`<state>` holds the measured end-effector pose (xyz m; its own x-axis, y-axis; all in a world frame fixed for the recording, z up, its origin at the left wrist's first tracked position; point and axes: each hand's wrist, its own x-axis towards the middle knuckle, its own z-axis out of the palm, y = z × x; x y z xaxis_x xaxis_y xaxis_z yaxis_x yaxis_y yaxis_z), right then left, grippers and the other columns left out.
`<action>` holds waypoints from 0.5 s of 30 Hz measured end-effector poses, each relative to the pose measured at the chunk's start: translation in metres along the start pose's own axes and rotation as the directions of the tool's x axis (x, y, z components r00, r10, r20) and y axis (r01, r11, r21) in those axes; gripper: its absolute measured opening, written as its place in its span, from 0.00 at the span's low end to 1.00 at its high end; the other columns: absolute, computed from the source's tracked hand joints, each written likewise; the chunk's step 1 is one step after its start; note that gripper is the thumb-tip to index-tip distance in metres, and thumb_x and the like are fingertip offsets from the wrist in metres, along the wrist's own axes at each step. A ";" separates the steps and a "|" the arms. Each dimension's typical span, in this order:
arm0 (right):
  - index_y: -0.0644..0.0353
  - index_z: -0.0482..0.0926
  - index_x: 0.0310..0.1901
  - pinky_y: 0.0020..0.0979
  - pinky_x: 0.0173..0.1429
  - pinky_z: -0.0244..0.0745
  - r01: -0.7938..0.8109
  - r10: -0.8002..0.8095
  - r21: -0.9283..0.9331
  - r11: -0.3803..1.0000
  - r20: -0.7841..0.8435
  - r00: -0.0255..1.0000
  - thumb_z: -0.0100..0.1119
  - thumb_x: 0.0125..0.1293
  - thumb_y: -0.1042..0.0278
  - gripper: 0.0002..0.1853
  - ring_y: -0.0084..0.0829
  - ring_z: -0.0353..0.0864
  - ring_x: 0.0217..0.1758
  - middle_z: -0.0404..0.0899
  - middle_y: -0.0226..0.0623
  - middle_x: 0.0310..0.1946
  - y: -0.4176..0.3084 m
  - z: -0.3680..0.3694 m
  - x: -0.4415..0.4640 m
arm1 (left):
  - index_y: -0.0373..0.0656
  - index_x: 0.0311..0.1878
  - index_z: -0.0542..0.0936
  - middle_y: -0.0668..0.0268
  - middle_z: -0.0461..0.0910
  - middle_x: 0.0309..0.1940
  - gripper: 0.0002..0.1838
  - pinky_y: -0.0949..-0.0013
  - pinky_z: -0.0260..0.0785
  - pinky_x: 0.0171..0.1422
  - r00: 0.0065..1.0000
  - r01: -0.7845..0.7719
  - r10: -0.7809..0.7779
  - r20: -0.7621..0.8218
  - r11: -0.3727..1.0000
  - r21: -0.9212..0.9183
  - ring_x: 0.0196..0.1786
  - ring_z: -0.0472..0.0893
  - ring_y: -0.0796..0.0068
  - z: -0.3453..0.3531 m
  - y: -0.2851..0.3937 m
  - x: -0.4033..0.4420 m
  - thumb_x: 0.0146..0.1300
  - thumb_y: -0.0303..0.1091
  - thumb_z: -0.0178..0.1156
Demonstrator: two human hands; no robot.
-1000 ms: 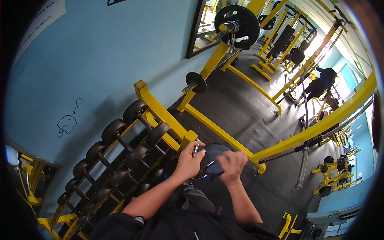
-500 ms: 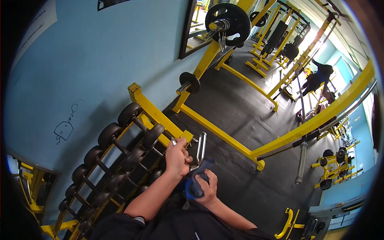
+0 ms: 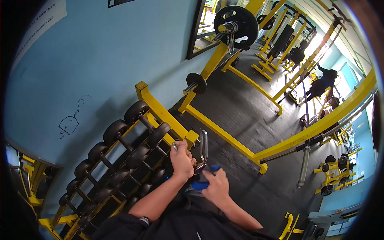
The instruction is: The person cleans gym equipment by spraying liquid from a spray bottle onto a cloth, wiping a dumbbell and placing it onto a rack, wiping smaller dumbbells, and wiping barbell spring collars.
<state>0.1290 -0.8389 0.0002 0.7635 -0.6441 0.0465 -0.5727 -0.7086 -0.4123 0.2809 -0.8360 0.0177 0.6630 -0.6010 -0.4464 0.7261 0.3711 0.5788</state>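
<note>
My left hand is closed around a chrome metal handle, whose bent loop sticks out to the right of the fist. It looks like a cable-machine attachment. A short metal end shows above the fist, near the thumb. In my right hand is a blue and dark cloth, bunched beneath the fingers and close to the handle's lower part. Motion slightly blurs that hand. Whether the cloth touches the metal I cannot tell.
A yellow rack of black dumbbells stands to the left, beside the blue wall. Ahead is a yellow frame on black flooring, with a weight plate above. A person in dark clothing is at the far right.
My right hand with the cloth has shifted slightly right and up, and the cloth is less wrapped over the handle. The left hand keeps its grip. The view has turned slightly left.
</note>
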 end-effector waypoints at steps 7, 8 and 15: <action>0.52 0.76 0.57 0.38 0.46 0.72 0.142 -0.149 0.288 0.947 0.001 0.989 0.65 0.41 0.70 0.34 0.44 0.73 0.42 0.71 0.42 0.35 0.009 0.034 -0.003 | 0.54 0.32 0.65 0.79 0.57 0.15 0.09 0.78 0.51 0.14 0.998 -0.054 0.052 0.039 0.997 0.061 0.13 0.56 0.89 -0.001 0.011 0.005 0.66 0.37 0.55; 0.52 0.76 0.57 0.38 0.46 0.72 0.142 -0.146 0.292 0.946 -0.005 0.989 0.65 0.41 0.70 0.34 0.44 0.73 0.42 0.71 0.42 0.35 0.009 0.024 -0.001 | 0.54 0.32 0.65 0.79 0.56 0.15 0.09 0.78 0.51 0.14 1.000 -0.002 0.002 -0.017 1.000 0.021 0.13 0.56 0.89 -0.001 0.016 0.005 0.66 0.37 0.55; 0.55 0.81 0.46 0.33 0.45 0.72 0.032 0.045 0.340 0.940 -0.215 0.976 0.65 0.37 0.77 0.27 0.39 0.76 0.39 0.74 0.39 0.34 0.041 -0.003 0.004 | 0.54 0.27 0.63 0.78 0.55 0.14 0.12 0.77 0.50 0.17 0.971 0.197 -0.219 -0.094 0.959 -0.202 0.13 0.56 0.84 -0.031 0.011 0.031 0.66 0.39 0.51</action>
<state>0.1076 -0.8718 -0.0141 0.6549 -0.7221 0.2229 -0.4125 -0.5887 -0.6952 0.3152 -0.8284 -0.0105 0.5020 -0.5982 -0.6247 0.8639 0.3808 0.3295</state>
